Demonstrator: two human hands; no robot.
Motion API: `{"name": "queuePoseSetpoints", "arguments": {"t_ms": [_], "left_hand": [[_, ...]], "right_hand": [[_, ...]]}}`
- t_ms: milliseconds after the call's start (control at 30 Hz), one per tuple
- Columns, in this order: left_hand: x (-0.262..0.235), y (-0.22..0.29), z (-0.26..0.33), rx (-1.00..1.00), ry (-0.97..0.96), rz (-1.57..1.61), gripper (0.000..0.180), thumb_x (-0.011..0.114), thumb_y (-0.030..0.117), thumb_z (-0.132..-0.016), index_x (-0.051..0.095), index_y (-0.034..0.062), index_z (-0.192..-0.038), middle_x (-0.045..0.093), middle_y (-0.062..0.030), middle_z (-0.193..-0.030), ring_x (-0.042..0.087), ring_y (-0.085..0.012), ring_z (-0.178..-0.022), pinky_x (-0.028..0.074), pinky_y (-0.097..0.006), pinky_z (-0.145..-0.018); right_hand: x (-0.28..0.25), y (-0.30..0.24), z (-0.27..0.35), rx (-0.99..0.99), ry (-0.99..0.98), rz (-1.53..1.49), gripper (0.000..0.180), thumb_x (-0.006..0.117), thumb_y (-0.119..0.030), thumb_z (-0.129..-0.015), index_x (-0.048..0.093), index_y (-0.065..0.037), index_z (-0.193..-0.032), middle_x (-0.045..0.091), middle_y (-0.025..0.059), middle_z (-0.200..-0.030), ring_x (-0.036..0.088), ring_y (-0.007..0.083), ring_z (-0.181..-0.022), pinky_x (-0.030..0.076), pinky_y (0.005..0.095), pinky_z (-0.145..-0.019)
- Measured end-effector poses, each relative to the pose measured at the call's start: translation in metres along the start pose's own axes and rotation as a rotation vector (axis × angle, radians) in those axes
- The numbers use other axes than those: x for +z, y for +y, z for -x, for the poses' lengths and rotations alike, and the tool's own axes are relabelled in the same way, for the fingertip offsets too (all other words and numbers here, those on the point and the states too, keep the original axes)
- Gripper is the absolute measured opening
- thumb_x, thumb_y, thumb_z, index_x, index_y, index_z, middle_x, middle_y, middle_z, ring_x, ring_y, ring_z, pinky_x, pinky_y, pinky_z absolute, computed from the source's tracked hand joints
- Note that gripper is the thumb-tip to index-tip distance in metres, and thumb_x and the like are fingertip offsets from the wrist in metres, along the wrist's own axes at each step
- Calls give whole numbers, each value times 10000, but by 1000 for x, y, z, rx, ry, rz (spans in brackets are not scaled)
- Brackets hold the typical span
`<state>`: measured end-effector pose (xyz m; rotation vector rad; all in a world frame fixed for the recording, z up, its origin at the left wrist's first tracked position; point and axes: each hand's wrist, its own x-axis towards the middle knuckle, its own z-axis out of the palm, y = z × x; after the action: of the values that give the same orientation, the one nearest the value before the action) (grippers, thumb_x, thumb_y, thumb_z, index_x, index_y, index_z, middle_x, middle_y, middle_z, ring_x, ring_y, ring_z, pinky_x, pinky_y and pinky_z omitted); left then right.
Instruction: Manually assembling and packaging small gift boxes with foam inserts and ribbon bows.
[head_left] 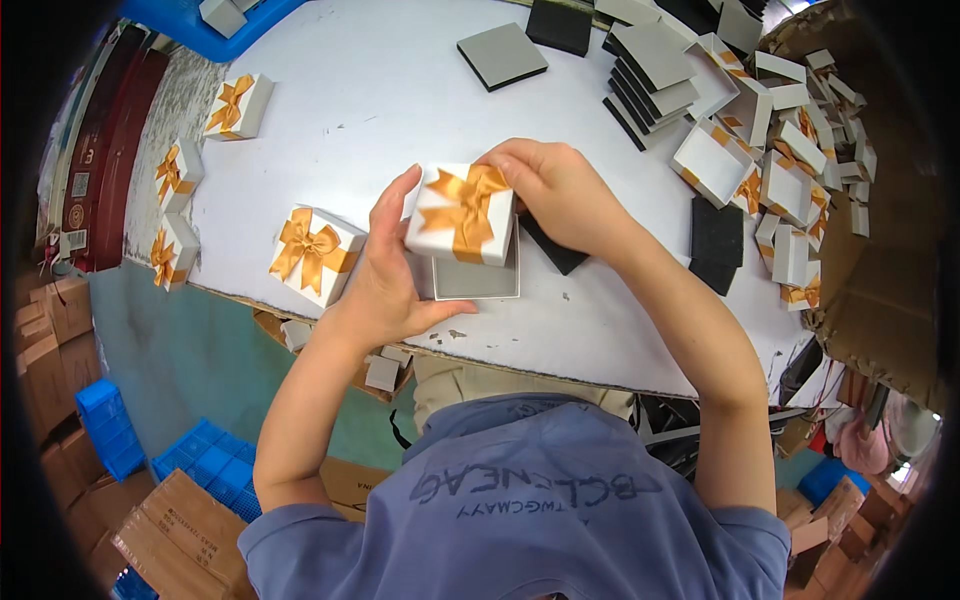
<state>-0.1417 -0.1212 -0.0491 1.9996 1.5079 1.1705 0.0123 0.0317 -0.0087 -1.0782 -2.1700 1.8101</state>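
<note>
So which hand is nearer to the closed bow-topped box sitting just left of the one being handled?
Left. The left hand grips the lid right beside that closed box; the right hand is on the lid's far side, farther away.

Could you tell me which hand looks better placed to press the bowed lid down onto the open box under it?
Probably the right hand: it lies over the far top edge of the lid, above the box base. The left hand only grips the lid's near side, steadying it.
</note>
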Motion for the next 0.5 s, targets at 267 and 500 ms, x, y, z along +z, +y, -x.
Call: {"name": "queuePoseSetpoints", "arguments": {"t_ms": [267, 500], "left_hand": [[0, -7, 3, -51, -57, 121, 1201, 851, 109, -547, 33, 133, -1425, 203, -233, -1434, 296, -367, -1302, 354, -413, -1023], [-12, 8, -8, -111, -89, -55, 1037, 841, 123, -570, 215, 58, -1394, 345, -189, -1291, 436, -329, -1158, 455, -387, -883]], "right_hand": [[14, 8, 19, -565, 194, 608, 104, 535, -56, -790, 609, -34, -860, 634, 106, -760, 619, 284, -731, 493, 370, -637], [16, 5, 41, -707, 110, 729, 718, 712, -385, -708, 452, 1, -1254, 525, 146, -1147, 520, 290, -990, 409, 398, -855]]}}
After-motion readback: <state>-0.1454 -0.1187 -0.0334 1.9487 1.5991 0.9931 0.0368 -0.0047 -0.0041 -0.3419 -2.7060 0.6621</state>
